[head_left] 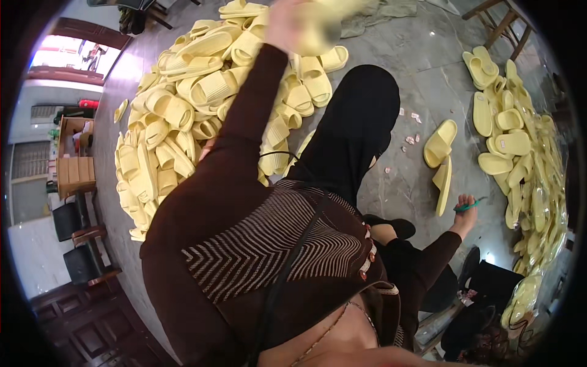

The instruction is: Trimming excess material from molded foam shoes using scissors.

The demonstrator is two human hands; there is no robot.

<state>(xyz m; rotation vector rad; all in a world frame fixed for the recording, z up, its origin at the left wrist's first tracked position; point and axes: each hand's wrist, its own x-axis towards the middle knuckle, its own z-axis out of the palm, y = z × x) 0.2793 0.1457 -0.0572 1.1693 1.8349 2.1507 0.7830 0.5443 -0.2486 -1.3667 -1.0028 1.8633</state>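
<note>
My left hand [282, 25] is stretched out to the far edge of the view, blurred by motion. Its fingers are closed on a yellow slipper [317, 32], also smeared and partly cut off by the edge. Below it lies a big heap of yellow slippers [208, 88], to the left of my black-trousered leg. Off to the right, my right hand [466, 214] is closed around a small tool with a green handle [466, 208]; a thin tip pokes out past the fingers, and its exact kind is not clear. Two loose slippers [439, 145] rest on the floor near that hand.
A long pile of yellow slippers [520, 147], partly under clear plastic, runs along the right side. Small paper scraps [411, 139] dot the grey floor [416, 85]. Black chairs [82, 263] and a wooden shelf [76, 174] stand at left; wooden stool legs [502, 29] show at far right.
</note>
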